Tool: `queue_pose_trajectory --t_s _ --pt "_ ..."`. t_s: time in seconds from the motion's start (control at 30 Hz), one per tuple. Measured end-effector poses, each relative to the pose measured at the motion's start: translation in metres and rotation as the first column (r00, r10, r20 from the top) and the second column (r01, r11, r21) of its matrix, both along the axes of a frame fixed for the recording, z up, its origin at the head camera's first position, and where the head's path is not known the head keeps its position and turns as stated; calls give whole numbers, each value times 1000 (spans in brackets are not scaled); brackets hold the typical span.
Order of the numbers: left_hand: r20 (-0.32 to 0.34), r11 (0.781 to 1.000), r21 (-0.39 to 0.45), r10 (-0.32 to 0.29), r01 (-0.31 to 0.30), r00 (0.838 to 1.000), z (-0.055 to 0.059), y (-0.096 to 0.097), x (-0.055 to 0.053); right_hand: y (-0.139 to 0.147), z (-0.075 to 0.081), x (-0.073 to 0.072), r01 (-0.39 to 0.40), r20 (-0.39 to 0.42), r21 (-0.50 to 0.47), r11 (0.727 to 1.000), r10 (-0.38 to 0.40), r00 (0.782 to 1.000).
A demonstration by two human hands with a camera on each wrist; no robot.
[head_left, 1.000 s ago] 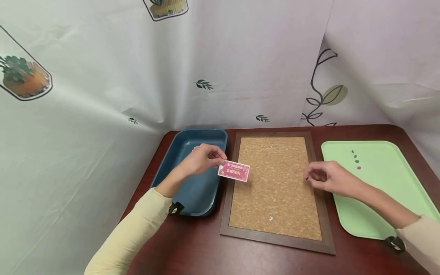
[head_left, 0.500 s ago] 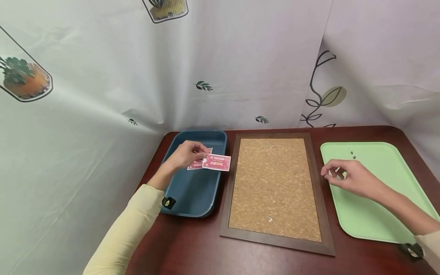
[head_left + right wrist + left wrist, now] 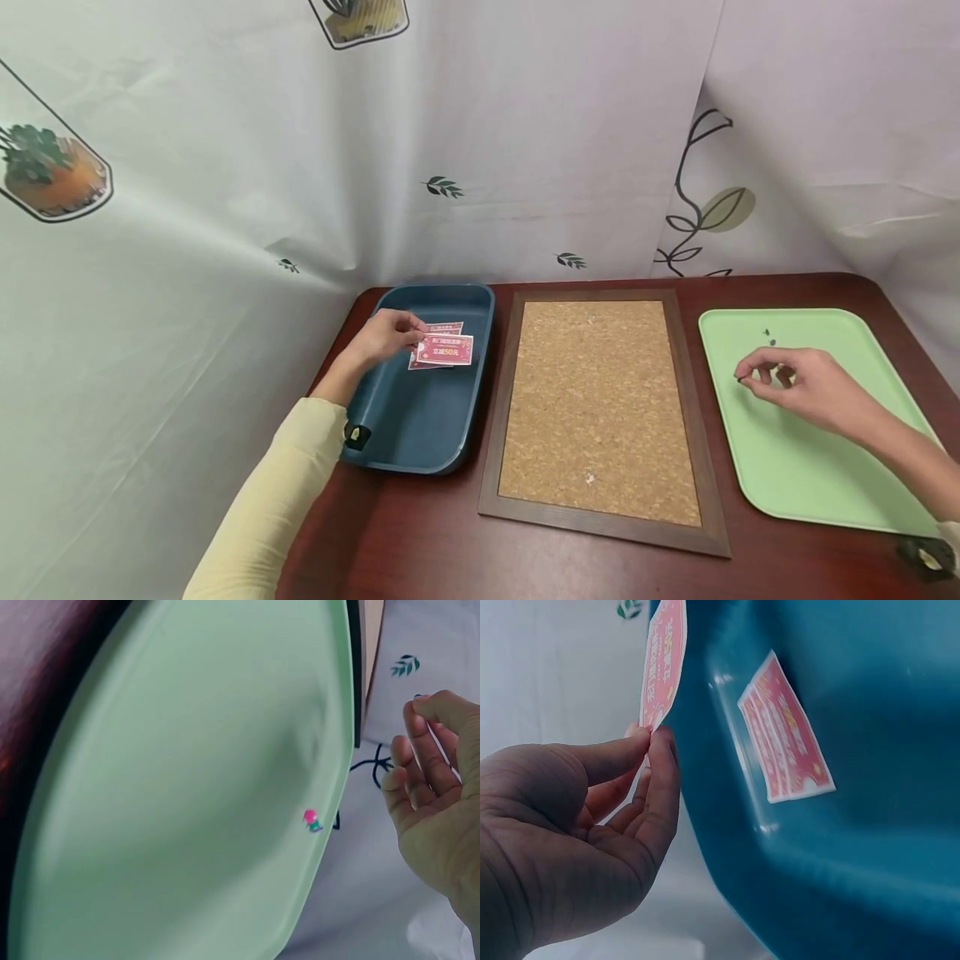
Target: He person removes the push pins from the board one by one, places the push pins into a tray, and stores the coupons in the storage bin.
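Your left hand (image 3: 386, 333) is over the far part of the blue tray (image 3: 397, 417), and it pinches a pink coupon card (image 3: 448, 350) by its left edge between the thumb and the fingers (image 3: 662, 787). In the left wrist view the card is seen edge-on, held just above the tray, and a second pink card (image 3: 786, 729) lies flat on the tray floor below it. In the head view the held card covers part of the cards lying there; how many lie under it, I cannot tell.

Your right hand (image 3: 806, 385) is over the far middle part of the light green tray (image 3: 825, 475). Its thumb and forefinger are closed together on something small and dark, a push pin as it seems, but it is too small to be sure. The other fingers are loosely curled. Some small push pins (image 3: 770, 337) lie on the green tray just beyond the hand; in the right wrist view a pink and a green one (image 3: 311, 820) are seen close together near the tray rim.

Between the two trays lies the cork board (image 3: 600, 408) in a brown wooden frame, flat on the dark red-brown table (image 3: 420, 542). Both hands are well apart from the board. Both your sleeves are pale yellow, and a white curtain with printed leaves hangs behind the table
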State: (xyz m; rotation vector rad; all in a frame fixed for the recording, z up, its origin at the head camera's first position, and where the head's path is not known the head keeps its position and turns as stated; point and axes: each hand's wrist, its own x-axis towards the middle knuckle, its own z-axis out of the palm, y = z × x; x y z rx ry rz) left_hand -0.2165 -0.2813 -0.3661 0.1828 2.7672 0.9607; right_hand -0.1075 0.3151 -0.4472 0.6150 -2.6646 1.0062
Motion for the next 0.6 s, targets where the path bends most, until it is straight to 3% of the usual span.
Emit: queue_pose_trajectory --t_s 0.37,0.6 --pt "70 995 -76 69 -64 995 -12 -21 -7 14 -5 0 17 -26 3 1000 -17 1000" --pt "117 996 -73 55 -47 992 -20 -26 -10 20 -9 0 27 -36 10 1000 -26 999"
